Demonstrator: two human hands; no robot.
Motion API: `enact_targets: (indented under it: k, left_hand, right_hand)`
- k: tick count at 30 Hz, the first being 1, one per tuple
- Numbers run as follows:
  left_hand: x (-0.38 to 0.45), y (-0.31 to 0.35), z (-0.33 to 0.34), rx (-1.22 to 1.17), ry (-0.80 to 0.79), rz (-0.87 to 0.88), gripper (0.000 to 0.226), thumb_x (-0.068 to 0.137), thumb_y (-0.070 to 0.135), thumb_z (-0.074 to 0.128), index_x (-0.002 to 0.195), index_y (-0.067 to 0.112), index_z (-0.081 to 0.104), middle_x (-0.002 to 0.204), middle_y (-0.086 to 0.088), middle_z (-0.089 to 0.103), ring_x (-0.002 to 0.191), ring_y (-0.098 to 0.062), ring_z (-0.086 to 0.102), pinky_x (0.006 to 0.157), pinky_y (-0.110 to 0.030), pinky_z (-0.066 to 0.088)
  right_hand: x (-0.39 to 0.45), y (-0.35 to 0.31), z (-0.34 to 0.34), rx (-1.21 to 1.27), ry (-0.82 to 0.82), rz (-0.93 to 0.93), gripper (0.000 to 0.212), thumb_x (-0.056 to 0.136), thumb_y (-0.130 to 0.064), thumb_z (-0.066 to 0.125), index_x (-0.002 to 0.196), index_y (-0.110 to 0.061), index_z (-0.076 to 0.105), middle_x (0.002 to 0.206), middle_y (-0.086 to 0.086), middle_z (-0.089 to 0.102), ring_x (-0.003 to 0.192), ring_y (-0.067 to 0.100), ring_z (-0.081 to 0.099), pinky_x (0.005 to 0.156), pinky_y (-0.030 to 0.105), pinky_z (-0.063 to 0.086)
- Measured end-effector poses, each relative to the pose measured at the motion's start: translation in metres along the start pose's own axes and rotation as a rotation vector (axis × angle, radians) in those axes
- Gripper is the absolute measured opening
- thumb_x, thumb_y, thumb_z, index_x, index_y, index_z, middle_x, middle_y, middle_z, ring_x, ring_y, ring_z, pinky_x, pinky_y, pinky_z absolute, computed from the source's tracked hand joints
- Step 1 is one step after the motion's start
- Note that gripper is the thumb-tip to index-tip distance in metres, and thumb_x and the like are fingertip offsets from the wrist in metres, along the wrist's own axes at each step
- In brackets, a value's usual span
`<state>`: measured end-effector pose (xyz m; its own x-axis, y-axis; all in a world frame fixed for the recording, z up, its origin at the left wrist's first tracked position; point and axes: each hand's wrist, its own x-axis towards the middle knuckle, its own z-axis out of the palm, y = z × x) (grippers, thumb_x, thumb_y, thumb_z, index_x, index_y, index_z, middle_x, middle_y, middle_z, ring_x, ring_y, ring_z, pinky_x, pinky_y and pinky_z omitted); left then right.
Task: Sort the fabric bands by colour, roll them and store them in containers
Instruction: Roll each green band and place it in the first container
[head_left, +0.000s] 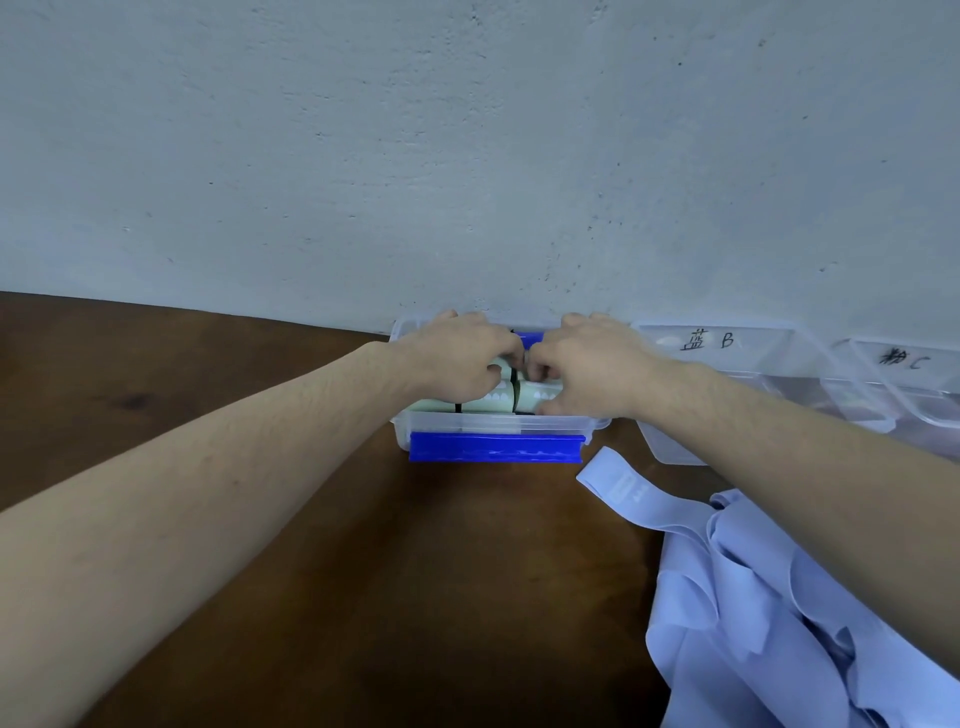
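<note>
Both hands in clear box (498, 426): left hand (457, 358), right hand (587, 364) curled onto green rolls (493, 400) beneath fingers. Risk imo: squeezing too hard pops neighbour roll loose, unrolls. Blue bands (769, 597) heaped below right forearm, waiting.

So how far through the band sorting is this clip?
Done: several pale green rolls sit in the blue-latched container. In hand: left hand and right hand press rolls into it. Left: the unrolled light blue bands on the table.
</note>
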<state>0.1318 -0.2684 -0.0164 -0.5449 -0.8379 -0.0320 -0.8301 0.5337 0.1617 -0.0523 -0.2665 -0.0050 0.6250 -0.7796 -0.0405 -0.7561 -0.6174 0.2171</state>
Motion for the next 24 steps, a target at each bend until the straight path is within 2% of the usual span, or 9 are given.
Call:
enact_targets:
  k: [3, 8, 14, 24]
  left_hand:
    - [-0.0005, -0.0008, 0.0008, 0.004, -0.003, -0.001, 0.033, 0.097, 0.019, 0.047, 0.126, 0.029, 0.058, 0.126, 0.012, 0.060, 0.116, -0.015, 0.046, 0.099, -0.034, 0.029]
    - [-0.0019, -0.0002, -0.0007, 0.003, -0.007, -0.004, 0.033, 0.098, 0.018, 0.047, 0.127, 0.030, 0.058, 0.124, 0.011, 0.060, 0.115, -0.015, 0.047, 0.097, -0.034, 0.029]
    - [-0.0026, -0.0002, -0.0015, -0.013, -0.011, 0.001, 0.035, 0.097, 0.017, 0.047, 0.128, 0.028, 0.057, 0.128, 0.010, 0.059, 0.118, -0.016, 0.047, 0.101, -0.035, 0.029]
    - [-0.0063, 0.0011, -0.0024, 0.002, -0.003, 0.029, 0.032, 0.097, 0.022, 0.050, 0.127, 0.029, 0.058, 0.133, 0.009, 0.054, 0.120, -0.014, 0.046, 0.102, -0.036, 0.029]
  right_hand:
    - [-0.0010, 0.0008, -0.0012, -0.033, -0.023, -0.016, 0.031, 0.085, -0.057, 0.060, 0.104, -0.032, 0.064, 0.100, -0.011, 0.059, 0.100, 0.015, 0.046, 0.080, 0.030, 0.032]
    - [0.0017, 0.0021, -0.0028, -0.121, -0.024, -0.068, 0.026, 0.089, -0.051, 0.058, 0.107, -0.032, 0.062, 0.103, -0.009, 0.060, 0.101, 0.015, 0.047, 0.079, 0.029, 0.031]
    - [0.0001, 0.0053, 0.0000, 0.013, -0.033, 0.001, 0.032, 0.082, -0.051, 0.065, 0.106, -0.030, 0.059, 0.101, -0.011, 0.060, 0.097, 0.014, 0.045, 0.078, 0.029, 0.030]
    - [-0.0030, 0.0083, -0.0025, -0.007, -0.047, 0.007, 0.044, 0.080, -0.062, 0.065, 0.113, -0.033, 0.061, 0.105, -0.011, 0.058, 0.094, 0.011, 0.037, 0.079, 0.029, 0.029]
